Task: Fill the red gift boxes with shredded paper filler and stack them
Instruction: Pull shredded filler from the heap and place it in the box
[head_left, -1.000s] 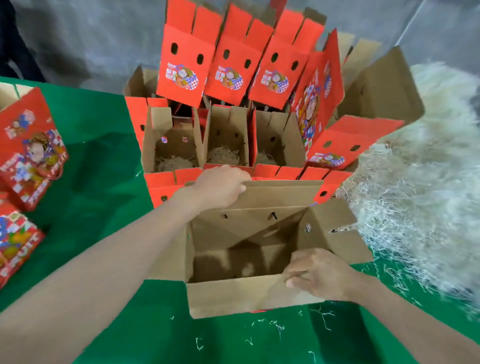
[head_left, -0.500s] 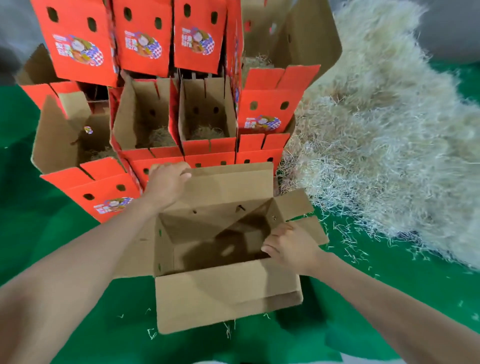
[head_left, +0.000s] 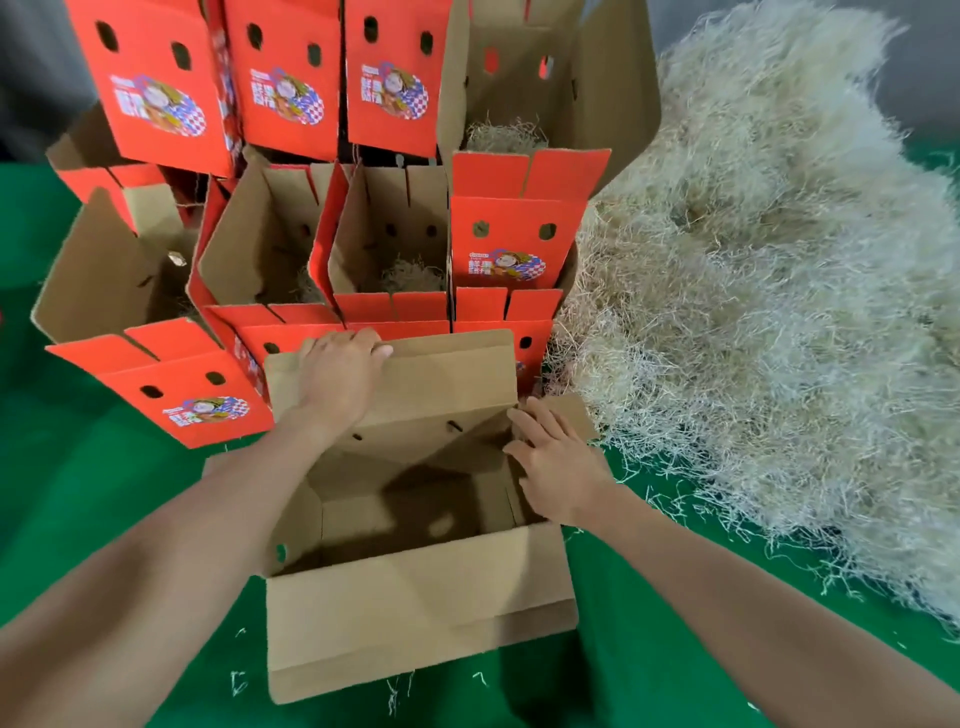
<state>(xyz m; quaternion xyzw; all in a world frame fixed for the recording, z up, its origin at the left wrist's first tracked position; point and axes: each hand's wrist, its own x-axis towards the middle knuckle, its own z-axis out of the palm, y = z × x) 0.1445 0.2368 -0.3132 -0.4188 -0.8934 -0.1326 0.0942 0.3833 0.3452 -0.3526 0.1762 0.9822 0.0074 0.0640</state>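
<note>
My left grip is clutching the box's far flap; my released right grip is touching its side flap.

We see red boxes with brown insides and a blue-and-white checked picture on each front. The filler is pale straw-white, and the cloth is plain green.

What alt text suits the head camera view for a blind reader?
A person's left hand grips the far flap of an empty open gift box on a green surface; the right hand rests on its right flap. Behind stand stacked red gift boxes, beside a large pile of shredded paper filler.
</note>
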